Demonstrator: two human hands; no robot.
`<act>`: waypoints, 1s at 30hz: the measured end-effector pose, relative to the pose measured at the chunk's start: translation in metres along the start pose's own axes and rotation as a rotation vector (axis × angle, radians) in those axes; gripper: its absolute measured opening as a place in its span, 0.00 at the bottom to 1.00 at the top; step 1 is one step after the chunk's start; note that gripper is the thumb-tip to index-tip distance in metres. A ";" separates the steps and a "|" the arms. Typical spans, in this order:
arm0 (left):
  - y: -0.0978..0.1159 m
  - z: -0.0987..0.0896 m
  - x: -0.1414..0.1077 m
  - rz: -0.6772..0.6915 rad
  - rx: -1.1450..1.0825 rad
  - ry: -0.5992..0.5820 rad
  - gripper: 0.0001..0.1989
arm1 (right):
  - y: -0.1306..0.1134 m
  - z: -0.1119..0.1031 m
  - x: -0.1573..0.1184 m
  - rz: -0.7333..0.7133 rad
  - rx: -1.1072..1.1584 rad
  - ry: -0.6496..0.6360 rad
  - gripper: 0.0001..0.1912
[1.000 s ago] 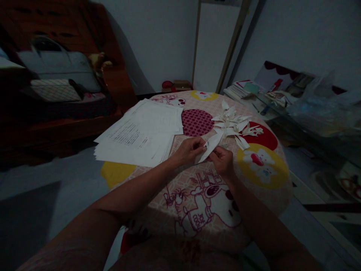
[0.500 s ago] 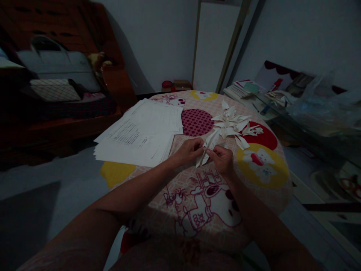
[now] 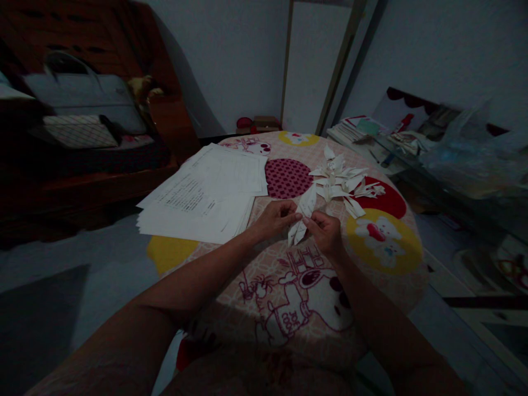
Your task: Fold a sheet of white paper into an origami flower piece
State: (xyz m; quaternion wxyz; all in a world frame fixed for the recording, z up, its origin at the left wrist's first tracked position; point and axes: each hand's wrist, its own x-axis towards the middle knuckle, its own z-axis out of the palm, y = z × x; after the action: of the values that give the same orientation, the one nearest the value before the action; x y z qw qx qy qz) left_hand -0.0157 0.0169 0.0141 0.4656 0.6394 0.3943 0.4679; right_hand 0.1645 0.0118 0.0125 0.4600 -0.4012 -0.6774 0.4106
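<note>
On the round counter covered in pink patterned cloth (image 3: 268, 261), a broad stack of white printed paper sheets (image 3: 206, 192) lies along the left edge, a spiky white folded-paper cluster (image 3: 336, 180) sits toward the far right edge, and midway between those edges the bare left hand (image 3: 275, 218) and right hand (image 3: 325, 231) pinch 1 slim white folded-paper piece (image 3: 307, 201) in narrowed fingers.

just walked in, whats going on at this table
A person is handling a folded piece of white paper, pinching it between the left hand and the right hand over a patterned tablecloth. A loose stack of printed sheets lies to the left, and a cluster of folded paper pieces lies just beyond the hands, toward the right.
</note>
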 end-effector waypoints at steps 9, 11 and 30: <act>0.000 0.000 0.001 -0.171 -0.286 -0.043 0.24 | 0.004 0.001 0.003 0.298 0.428 -0.111 0.16; -0.001 0.000 0.002 -0.199 -0.319 -0.034 0.24 | 0.006 0.001 0.003 0.318 0.460 -0.134 0.15; -0.003 0.006 0.001 -0.056 -0.250 0.097 0.20 | 0.001 0.003 0.005 0.207 0.245 0.043 0.13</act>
State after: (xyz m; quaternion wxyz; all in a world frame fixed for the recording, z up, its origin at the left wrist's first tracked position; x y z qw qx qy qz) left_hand -0.0103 0.0173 0.0104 0.5348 0.5419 0.3725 0.5306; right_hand 0.1601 0.0163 0.0122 0.4749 -0.4184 -0.5674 0.5268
